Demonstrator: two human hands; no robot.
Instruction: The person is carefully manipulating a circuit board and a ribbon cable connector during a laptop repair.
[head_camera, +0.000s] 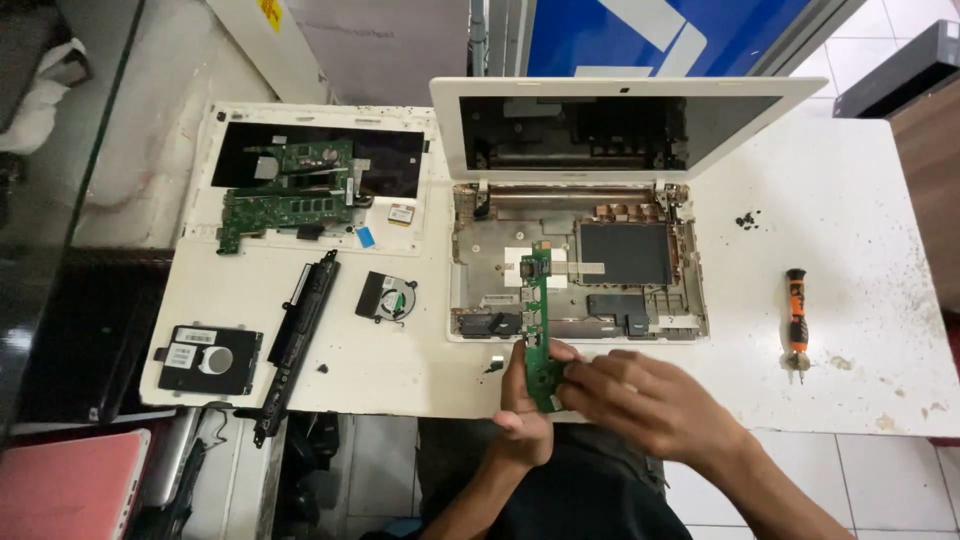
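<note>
Plainly, narrow green circuit board (537, 320), upright.

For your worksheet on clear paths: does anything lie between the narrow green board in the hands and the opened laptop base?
Nothing visible does. Both hands, left hand and right hand, hold the green board, whose upper end already overlaps the laptop base.

Narrow green circuit board (538, 320): long strip, metal ports along one side, held on end over the worktop's (860, 200) near edge, lower end pinched between both hands, upper end over the open laptop base (580, 262).
</note>
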